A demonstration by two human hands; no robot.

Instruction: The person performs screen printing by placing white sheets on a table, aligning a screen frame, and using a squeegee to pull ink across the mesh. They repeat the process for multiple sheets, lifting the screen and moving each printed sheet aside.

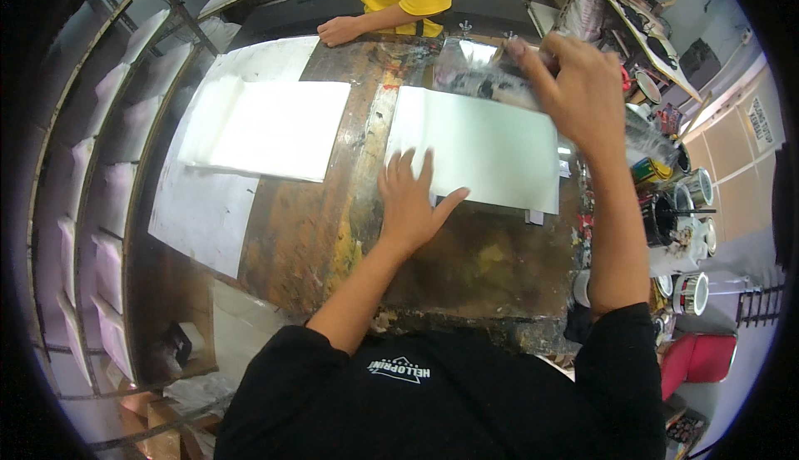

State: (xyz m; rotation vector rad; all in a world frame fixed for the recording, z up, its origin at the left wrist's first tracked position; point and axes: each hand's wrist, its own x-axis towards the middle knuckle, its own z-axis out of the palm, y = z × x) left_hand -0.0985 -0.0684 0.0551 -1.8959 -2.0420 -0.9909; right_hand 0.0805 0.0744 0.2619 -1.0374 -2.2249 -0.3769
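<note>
Paint-stained worktable (300, 235), head view: near its right edge, a pale sheet (491, 144) lies lengthwise left to right. I see the left hand (412, 210), nearer, fingers spread, the sheet ahead and rightward; the blurred right hand (583, 94) hangs by its far-right corner, grip unclear.

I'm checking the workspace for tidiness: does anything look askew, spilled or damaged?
The worktable is heavily stained, apparently with paint, which looks odd beside the clean-looking pale green sheet. The white stack overhangs the right edge of the larger white sheet, so looks misaligned.
</note>
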